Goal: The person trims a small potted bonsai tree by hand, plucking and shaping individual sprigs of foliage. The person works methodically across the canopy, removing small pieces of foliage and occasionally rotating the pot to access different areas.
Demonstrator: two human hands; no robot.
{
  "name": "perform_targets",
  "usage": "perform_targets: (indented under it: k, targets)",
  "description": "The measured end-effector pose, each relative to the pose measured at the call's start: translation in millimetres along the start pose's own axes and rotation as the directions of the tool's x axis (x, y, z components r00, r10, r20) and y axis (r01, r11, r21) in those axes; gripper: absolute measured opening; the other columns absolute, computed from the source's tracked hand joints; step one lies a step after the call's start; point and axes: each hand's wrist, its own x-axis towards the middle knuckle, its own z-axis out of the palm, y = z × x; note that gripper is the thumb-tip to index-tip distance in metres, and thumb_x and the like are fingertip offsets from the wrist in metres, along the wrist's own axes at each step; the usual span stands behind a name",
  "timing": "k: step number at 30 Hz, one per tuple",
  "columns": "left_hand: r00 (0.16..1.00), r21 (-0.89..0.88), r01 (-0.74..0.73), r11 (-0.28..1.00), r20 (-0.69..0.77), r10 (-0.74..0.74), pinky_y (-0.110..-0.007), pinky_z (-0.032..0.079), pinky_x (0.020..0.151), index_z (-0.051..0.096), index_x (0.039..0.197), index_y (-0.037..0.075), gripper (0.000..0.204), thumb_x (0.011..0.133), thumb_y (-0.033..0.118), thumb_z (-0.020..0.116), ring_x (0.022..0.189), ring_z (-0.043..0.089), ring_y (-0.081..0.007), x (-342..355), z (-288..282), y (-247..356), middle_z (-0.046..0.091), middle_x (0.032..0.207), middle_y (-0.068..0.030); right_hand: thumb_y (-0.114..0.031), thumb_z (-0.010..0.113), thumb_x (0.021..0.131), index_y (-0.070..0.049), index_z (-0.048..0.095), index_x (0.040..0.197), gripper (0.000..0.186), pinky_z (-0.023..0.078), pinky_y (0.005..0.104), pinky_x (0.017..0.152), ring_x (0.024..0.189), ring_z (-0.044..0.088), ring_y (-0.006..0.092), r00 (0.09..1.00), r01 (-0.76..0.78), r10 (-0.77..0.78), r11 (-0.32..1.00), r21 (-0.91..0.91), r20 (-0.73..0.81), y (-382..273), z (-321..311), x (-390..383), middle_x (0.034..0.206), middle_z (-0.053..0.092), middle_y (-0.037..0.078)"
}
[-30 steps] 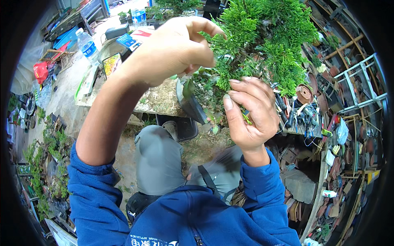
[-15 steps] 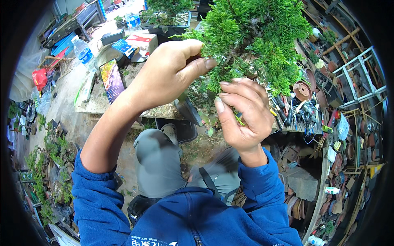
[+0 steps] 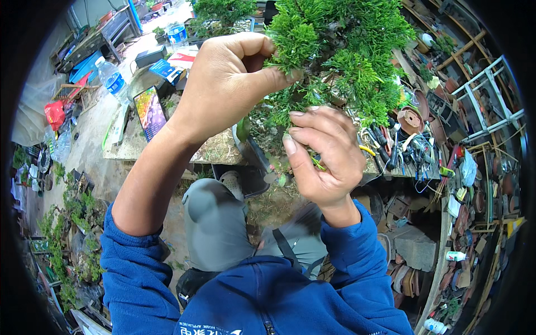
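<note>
A bushy green juniper bonsai fills the top centre. My left hand is closed among its foliage, thumb and forefinger pinching a spray, fingertips partly hidden. Just below, my right hand has curled fingers, the thumb tip near the forefinger at a low sprig. Small green bits show inside that palm; what it grips is unclear. A dark pot is partly behind the hands on the worktable. Pruning tools lie to the right of my right hand.
A phone with a lit screen, water bottles and boxes are at the back left. A terracotta pot stands right, beside crowded shelves. Plants line the lower left. My legs are below the table edge.
My left hand came down onto the foliage and closed, then shifted slightly up. My right hand and the foliage have moved leftward in the picture.
</note>
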Motion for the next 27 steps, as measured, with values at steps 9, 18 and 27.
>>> perform_targets:
  k: [9,18,27]
  targets:
    - [0.956,0.05,0.244,0.968,0.158,-0.249,-0.029,0.038,0.054,0.07,0.082,-0.002,0.009,0.077,0.005,0.073,0.059,0.045,-0.0069,5.3,-11.8,24.1,0.055,0.062,0.0002,0.005,0.079,0.071,-0.001,0.075,0.087,0.018,0.058,0.0384,0.083,0.091,0.072,0.032,0.999,-0.039,0.038,0.999,0.023,0.023,-2.5,0.0,-2.1,0.098,0.077,0.013]
    - [0.955,0.629,-0.027,0.777,0.245,-0.165,-0.044,0.05,0.06,0.067,0.075,-0.008,0.023,0.067,0.013,0.072,0.055,0.059,-0.0278,31.1,-26.0,41.9,0.058,0.06,-0.0203,0.004,0.078,0.072,-0.002,0.074,0.088,0.018,0.058,0.0395,0.083,0.091,0.071,0.0315,0.999,-0.023,0.021,0.998,0.06,0.025,-1.4,0.1,0.4,0.097,0.076,0.012]
    - [0.904,0.18,0.338,0.924,0.211,-0.372,-0.022,0.047,0.058,0.07,0.111,-0.003,0.034,0.083,0.015,0.079,0.066,0.059,-0.0055,7.4,-50.9,49.3,0.066,0.082,0.0011,0.004,0.08,0.075,0.0,0.074,0.094,0.021,0.057,0.0426,0.087,0.092,0.071,0.0324,1.0,0.004,-0.005,0.998,0.068,0.021,-4.3,-9.3,8.4,0.1,0.076,0.016]
